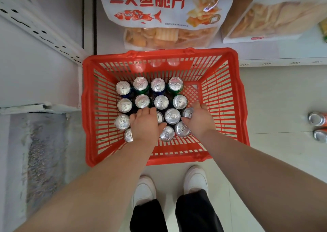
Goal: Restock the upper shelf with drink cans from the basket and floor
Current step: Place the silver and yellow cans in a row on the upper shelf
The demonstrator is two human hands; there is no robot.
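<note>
Head view: you stand over the red basket (159, 52), both hands down among its upright drink cans (172, 116).
Left hand (145, 123): fingers close together, curled down mid-basket; whether they hold anything is hidden.
Right hand (200, 119): thumb and fingers curl round the end can (188, 112) near the basket's right wall.
Floor cans (316, 119): two, well right of the basket.
Advice: grip the sides, lift straight up, clear the neighbours.

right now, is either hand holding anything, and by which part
Right hand grips a can round its top rim, inside the basket. Left hand hides what is under it; a hold cannot be told.
</note>
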